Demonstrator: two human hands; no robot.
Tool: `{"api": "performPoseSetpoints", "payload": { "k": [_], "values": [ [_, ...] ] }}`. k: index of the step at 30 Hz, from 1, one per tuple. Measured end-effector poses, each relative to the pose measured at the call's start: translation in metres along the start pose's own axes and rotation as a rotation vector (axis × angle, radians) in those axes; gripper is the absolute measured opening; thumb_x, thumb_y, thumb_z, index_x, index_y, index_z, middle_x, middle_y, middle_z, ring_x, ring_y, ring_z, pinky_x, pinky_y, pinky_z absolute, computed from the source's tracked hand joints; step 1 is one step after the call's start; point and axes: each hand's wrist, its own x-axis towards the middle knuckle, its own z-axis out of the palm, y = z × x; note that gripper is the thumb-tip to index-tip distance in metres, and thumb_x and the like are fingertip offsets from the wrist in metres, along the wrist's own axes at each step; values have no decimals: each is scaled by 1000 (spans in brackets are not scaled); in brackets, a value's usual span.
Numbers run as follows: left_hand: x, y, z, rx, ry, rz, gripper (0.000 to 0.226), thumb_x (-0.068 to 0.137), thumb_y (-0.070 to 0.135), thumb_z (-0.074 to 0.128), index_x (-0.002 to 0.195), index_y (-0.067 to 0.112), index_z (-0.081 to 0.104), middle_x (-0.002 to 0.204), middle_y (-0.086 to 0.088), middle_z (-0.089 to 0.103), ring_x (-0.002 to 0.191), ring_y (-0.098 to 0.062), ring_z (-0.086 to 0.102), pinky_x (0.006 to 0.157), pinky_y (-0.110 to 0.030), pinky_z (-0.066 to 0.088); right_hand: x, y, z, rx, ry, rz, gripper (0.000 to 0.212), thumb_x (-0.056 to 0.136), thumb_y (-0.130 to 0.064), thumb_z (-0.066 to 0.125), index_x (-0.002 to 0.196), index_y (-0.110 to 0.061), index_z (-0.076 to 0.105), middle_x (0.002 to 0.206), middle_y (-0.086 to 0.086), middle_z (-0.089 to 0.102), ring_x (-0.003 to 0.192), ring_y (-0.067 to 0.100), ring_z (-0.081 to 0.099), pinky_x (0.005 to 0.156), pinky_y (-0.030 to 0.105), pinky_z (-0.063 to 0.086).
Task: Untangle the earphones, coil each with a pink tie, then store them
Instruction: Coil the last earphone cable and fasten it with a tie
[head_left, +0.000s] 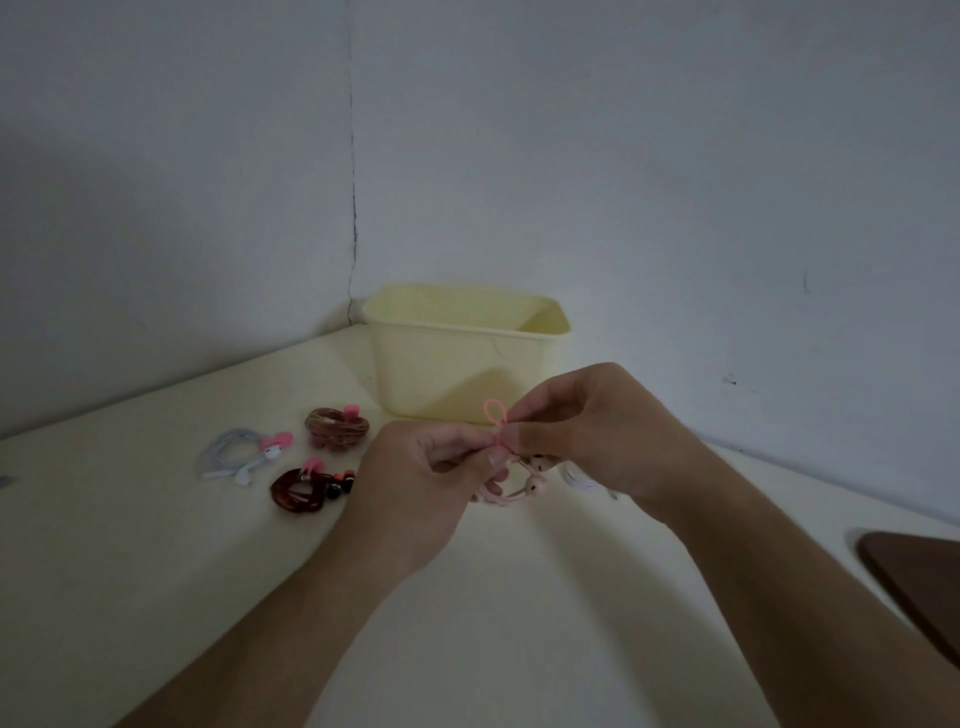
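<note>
Both hands pinching pink tie, pink earphones beneath

A cream table bears three tied earphone coils and a yellow bin.

the left hand and right hand cover most of the pink earphones, so the coil's shape cannot be told. a white cable is mostly hidden behind the right hand. a dark brown object is cut off by the right edge.
</note>
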Motion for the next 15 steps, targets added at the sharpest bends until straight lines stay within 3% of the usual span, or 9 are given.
{"api": "performPoseSetpoints", "payload": {
  "k": [4,8,11,15],
  "values": [
    [0,1,0,-3,11,12,10,91,10,77,99,11,83,80,-7,81,72,-20,78,64,-23,58,-1,-3,-8,-19,-18,-21,7,89,-4,79,89,-9,83,85,13,80,79,25,73,84,42,63],
    [-1,4,2,14,6,7,10,91,11,77,96,17,84,78,-5,81,71,-16,77,62,-20,55,4,-1,-2,-14,59,11,19,89,4,64,92,-9,79,82,16,77,72,25,71,83,51,63],
    [-1,4,2,27,18,4,13,91,13,77,94,23,84,78,-3,81,73,-17,77,62,-19,55,5,-2,-2,-18,113,29,34,88,8,48,89,-9,79,71,8,68,68,21,65,73,44,60],
    [-1,3,1,45,36,14,14,91,14,77,92,27,83,77,-2,80,73,-20,77,64,-20,55,5,-1,-4,-20,139,52,41,83,9,43,87,-10,78,59,-6,58,58,15,47,60,32,38]
  ]
}}
